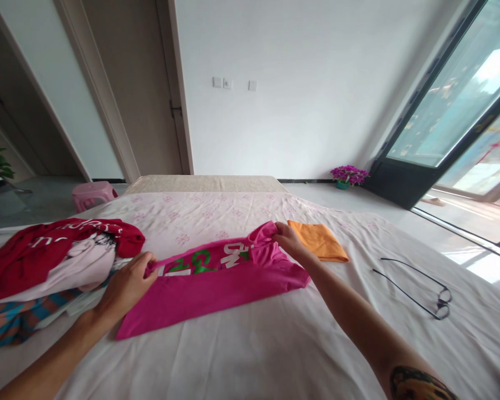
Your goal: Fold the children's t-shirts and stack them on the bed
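Observation:
A magenta T-shirt [208, 297] with green and white printed letters lies partly folded lengthwise across the bed in front of me. My left hand [131, 280] pinches its upper left corner. At the far right end, my right hand [289, 239] grips a bunched part of the same shirt, lifted slightly off the sheet. Just beyond my right hand rests a folded orange cloth [320, 241], flat on the bed. Left of my left hand is a heap of clothes, with a red garment [29, 255] with white lettering on top. My fingertips are partly hidden by the fabric.
The bed has a pale sheet [241, 355] with pink flower prints. Eyeglasses [441, 303] lie unfolded at the right. A pink stool [94, 194] stands on the floor beyond the left side. Purple flowers [350, 175] in a pot sit by the wall near a glass door.

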The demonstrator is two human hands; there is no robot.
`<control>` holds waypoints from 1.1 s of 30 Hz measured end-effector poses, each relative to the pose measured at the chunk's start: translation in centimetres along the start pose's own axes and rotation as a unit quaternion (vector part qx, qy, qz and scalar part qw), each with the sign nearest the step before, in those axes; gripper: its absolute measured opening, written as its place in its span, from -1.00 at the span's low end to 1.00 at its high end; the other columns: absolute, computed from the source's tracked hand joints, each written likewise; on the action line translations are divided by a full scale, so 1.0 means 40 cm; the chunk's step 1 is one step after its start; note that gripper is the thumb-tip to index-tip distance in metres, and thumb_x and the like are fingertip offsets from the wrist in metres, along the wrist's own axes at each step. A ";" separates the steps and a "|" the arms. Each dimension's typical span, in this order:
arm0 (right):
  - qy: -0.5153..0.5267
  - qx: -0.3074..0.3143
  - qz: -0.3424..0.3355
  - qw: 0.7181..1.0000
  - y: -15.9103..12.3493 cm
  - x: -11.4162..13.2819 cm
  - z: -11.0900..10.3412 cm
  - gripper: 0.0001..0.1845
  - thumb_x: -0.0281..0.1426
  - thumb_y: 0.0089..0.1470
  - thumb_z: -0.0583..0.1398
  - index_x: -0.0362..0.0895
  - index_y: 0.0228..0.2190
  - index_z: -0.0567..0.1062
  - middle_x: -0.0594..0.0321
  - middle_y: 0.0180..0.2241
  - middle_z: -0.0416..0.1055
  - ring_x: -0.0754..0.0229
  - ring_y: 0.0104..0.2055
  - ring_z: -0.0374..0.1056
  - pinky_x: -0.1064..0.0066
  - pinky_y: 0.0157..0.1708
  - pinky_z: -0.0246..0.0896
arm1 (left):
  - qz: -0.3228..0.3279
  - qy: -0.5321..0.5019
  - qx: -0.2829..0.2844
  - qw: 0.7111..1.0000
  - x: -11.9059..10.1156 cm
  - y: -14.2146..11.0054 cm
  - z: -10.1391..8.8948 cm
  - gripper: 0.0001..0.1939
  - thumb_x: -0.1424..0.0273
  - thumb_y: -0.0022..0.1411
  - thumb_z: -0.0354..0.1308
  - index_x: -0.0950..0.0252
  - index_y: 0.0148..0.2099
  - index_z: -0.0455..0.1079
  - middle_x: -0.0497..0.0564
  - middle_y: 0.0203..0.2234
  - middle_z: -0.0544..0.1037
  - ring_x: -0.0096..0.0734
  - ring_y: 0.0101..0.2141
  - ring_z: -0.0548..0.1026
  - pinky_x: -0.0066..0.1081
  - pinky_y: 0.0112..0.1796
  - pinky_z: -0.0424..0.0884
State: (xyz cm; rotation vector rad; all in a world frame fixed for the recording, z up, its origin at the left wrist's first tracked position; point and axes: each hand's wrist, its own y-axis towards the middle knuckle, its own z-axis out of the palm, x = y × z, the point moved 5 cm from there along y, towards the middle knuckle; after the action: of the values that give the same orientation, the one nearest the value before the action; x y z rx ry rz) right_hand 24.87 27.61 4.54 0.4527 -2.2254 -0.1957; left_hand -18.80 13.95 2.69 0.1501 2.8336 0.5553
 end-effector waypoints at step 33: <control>-0.323 0.103 -0.221 0.914 -0.229 0.132 0.029 -0.73 -0.44 0.28 0.08 -0.03 -0.14 0.57 0.14 -0.28 0.46 0.11 -0.20 0.29 0.29 -0.12 0.10 | -0.054 0.012 0.057 0.997 -0.024 -0.110 -0.027 -0.84 0.33 0.23 -0.05 0.16 -0.24 0.35 -0.05 -0.23 0.56 -0.34 -0.23 0.53 -0.42 -0.26 0.36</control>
State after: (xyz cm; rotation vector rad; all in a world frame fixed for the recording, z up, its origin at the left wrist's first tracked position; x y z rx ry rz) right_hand 23.23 17.11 4.90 1.1487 -2.7684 -0.3949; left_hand -18.41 9.35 2.19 0.0108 2.8771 0.3748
